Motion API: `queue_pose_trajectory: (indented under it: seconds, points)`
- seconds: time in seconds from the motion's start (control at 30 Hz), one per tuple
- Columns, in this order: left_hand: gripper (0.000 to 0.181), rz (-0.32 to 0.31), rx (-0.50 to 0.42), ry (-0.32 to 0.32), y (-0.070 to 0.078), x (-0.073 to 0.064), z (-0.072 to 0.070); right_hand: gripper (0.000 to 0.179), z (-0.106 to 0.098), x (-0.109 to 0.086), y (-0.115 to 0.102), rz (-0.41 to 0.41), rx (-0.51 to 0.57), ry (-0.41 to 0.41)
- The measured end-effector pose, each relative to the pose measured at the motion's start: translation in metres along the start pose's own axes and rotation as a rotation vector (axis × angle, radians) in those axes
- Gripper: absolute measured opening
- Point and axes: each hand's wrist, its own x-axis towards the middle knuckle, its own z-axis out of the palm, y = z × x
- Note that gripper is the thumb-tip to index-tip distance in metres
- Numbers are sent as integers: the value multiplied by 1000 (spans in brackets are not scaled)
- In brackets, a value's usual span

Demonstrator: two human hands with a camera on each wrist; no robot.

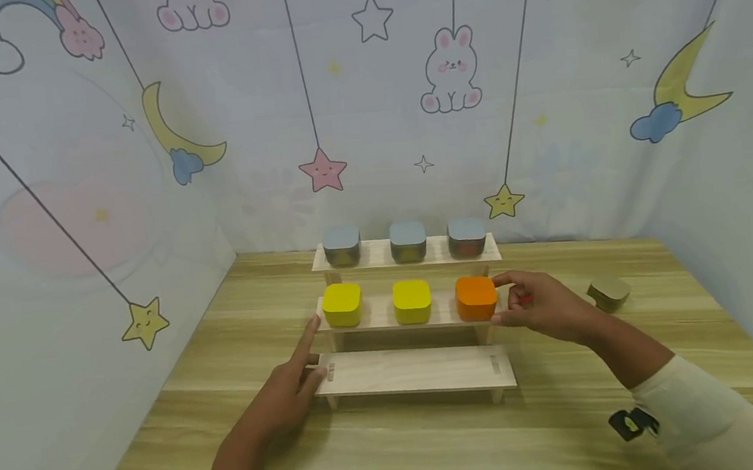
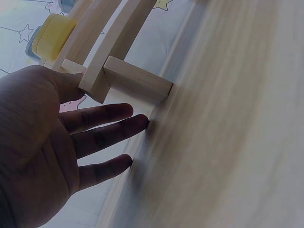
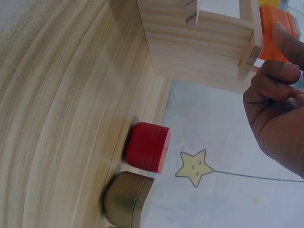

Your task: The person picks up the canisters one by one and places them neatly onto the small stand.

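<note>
A pale wooden three-tier stand [image 1: 411,371] occupies the table's middle. On its middle tier, two yellow rounded boxes [image 1: 412,301] and an orange rounded box [image 1: 476,298] form a row. My right hand [image 1: 549,307] pinches the orange box at its right side between thumb and index finger; the right wrist view shows the other fingers curled in. At the stand's left end is my left hand [image 1: 286,390], its index finger pointing along the middle tier and its thumb at the lowest. Three fingers [image 2: 111,130] spread out straight beside the stand's leg in the left wrist view.
Three grey-topped boxes [image 1: 408,242] line the top tier. Right of the stand, a red box [image 3: 146,147] and an olive-brown box [image 3: 124,199] sit on the wood-grain table [image 1: 440,450]. Cartoon-printed cloth [image 1: 369,98] encloses the back and both sides.
</note>
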Motion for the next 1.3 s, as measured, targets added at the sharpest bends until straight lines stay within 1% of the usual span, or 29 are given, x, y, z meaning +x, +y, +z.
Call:
queue_pose_trajectory:
  seconds: [0.2,0.37,0.47,0.63,0.73,0.93,1.1,1.23,1.3]
  points:
    - [84,14,9,5,0,0,0,64,-6,-7,9,-3,-23,47]
    - [84,18,7,4,-2,0,0,65,-14,-12,20,39,-37,82]
    - [84,7,6,2,-2,0,1,64,-19,-14,29,74,-28,98]
    - [84,-13,1,0,0,-1,1,69,-31,-18,45,137,36,98]
    - [84,-11,-2,0,-1,-1,0,69,-38,-20,54,142,66,94]
    - [84,13,-7,7,-3,0,1,70,-48,-20,67,167,21,101]
    - [84,10,-7,7,-3,0,1,69,-59,-22,78,177,-17,105]
    - [84,8,-5,7,-2,0,1,67,-67,-22,86,190,-11,108]
    - [84,1,-8,5,-2,0,1,67,-70,-22,89,201,15,108]
